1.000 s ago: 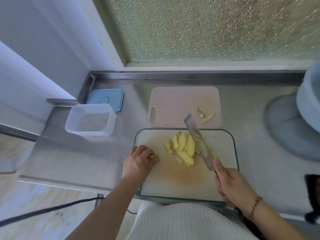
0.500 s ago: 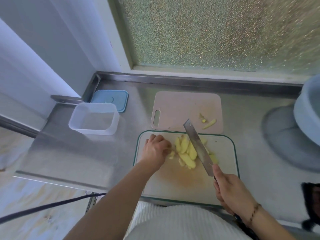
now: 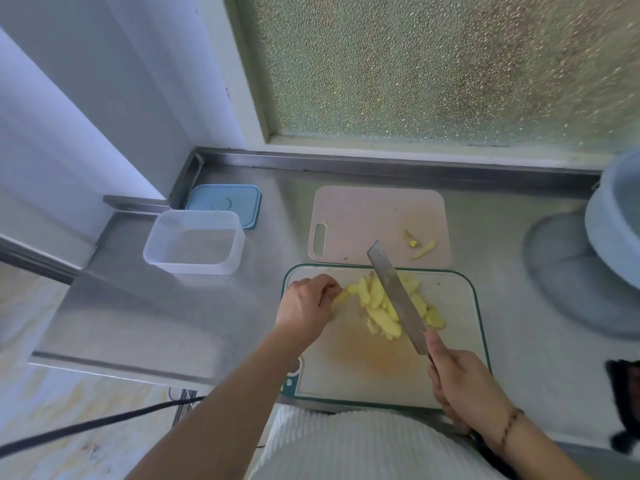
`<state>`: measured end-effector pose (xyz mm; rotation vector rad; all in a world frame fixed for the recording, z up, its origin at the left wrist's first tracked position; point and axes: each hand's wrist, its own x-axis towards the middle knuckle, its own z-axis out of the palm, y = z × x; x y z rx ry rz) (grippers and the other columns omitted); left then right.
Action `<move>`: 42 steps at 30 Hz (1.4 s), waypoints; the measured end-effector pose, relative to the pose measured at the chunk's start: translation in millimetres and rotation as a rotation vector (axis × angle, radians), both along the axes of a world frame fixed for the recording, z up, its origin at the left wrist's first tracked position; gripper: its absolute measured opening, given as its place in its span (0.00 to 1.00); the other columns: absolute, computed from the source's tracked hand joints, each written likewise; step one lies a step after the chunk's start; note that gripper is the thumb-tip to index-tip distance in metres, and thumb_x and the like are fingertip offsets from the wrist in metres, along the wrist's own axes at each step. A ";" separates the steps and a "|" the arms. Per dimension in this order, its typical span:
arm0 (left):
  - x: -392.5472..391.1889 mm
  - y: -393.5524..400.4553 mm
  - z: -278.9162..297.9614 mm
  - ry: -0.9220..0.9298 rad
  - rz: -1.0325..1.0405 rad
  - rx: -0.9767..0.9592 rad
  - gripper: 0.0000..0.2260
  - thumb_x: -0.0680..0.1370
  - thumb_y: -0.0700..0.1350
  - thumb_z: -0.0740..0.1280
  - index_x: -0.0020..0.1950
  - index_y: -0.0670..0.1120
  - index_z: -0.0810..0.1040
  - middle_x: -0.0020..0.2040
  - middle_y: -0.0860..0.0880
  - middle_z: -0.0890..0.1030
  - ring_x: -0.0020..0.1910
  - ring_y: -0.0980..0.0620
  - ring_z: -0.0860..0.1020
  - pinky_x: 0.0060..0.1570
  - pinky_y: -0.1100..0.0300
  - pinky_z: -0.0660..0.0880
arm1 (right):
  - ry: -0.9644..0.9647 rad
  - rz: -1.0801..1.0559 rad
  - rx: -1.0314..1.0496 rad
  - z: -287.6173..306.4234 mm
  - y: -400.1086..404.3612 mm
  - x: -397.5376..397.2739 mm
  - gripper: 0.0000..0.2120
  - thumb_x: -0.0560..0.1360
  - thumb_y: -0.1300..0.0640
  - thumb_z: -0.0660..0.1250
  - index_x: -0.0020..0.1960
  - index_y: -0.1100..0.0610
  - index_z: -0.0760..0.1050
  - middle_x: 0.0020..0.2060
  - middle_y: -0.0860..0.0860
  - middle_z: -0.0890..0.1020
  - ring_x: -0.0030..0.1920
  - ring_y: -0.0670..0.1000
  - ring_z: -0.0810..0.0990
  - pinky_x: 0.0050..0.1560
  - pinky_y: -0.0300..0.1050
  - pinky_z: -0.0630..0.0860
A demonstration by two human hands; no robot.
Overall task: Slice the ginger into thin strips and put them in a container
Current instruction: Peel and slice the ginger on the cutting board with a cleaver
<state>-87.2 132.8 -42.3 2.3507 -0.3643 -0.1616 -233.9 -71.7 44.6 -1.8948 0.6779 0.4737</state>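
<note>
**Ginger pile getting picked at, container still waiting**

Left hand (image 3: 308,304) is sliding further from me and to the right versus a second ago, when it was sitting nearer the board's left edge with a small bit under the fingers; now it's pinching one pale strip (image 3: 341,296) right at the left edge of the ginger pile (image 3: 388,306). Knife (image 3: 396,296) is barely shifting, blade angled across the pile, right hand (image 3: 464,386) wrapping around the handle.

Ginger is lying on the near cutting board (image 3: 457,341), a few scraps on the far pink board (image 3: 374,216). Container (image 3: 194,245) is sitting well to the left on the surface (image 3: 207,313), looking empty, blue lid (image 3: 225,204) just behind it.

Handling-wise, I'm guessing these slices are light, firm, a bit damp and slippery, so they're probably sliding under the blade. Pinching each piece by its sides, fingertips tucked back, seems the safest hold.
</note>
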 end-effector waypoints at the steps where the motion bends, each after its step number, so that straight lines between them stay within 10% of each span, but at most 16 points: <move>1: 1.2 -1.0 0.4 0.005 0.007 0.001 0.07 0.79 0.37 0.66 0.49 0.44 0.84 0.42 0.46 0.84 0.41 0.45 0.79 0.42 0.56 0.75 | 0.003 -0.006 0.000 0.5 1.0 -0.3 0.29 0.73 0.32 0.50 0.28 0.55 0.59 0.19 0.49 0.61 0.18 0.47 0.58 0.20 0.36 0.57; 9: 8.7 -11.3 1.2 -0.122 -0.008 0.017 0.07 0.68 0.36 0.65 0.37 0.44 0.82 0.34 0.49 0.83 0.36 0.42 0.77 0.43 0.49 0.76 | -0.015 -0.018 -0.034 2.6 8.1 -4.4 0.29 0.73 0.33 0.49 0.29 0.56 0.60 0.20 0.49 0.61 0.19 0.46 0.60 0.22 0.35 0.58; 16: 12.5 -25.8 3.2 0.096 -0.041 0.178 0.16 0.80 0.45 0.62 0.65 0.46 0.82 0.50 0.42 0.85 0.51 0.38 0.80 0.58 0.51 0.74 | -0.009 -0.065 -0.042 0.9 13.4 -8.6 0.29 0.73 0.33 0.49 0.28 0.56 0.61 0.21 0.49 0.62 0.21 0.47 0.62 0.27 0.39 0.61; 20: 7.4 -15.9 0.8 -0.062 -0.157 0.133 0.16 0.73 0.41 0.64 0.59 0.42 0.84 0.37 0.42 0.84 0.37 0.38 0.81 0.48 0.45 0.79 | -0.006 -0.094 -0.029 -0.7 19.5 -8.8 0.28 0.73 0.32 0.49 0.29 0.55 0.59 0.21 0.49 0.61 0.22 0.48 0.60 0.28 0.40 0.60; 31: 11.5 3.8 2.0 0.078 -0.199 -0.009 0.19 0.79 0.37 0.60 0.68 0.44 0.79 0.51 0.46 0.86 0.51 0.43 0.81 0.56 0.55 0.76 | 0.038 -0.120 -0.028 2.9 40.2 -11.9 0.30 0.73 0.33 0.48 0.32 0.60 0.62 0.24 0.53 0.62 0.20 0.47 0.60 0.24 0.37 0.59; 42: 2.2 52.2 -32.5 -0.297 -0.423 0.001 0.07 0.75 0.51 0.69 0.47 0.49 0.84 0.44 0.54 0.82 0.44 0.52 0.77 0.48 0.55 0.74 | 0.063 -0.047 -0.060 -22.4 60.7 -12.3 0.30 0.69 0.28 0.48 0.29 0.55 0.60 0.22 0.49 0.64 0.24 0.48 0.63 0.31 0.41 0.61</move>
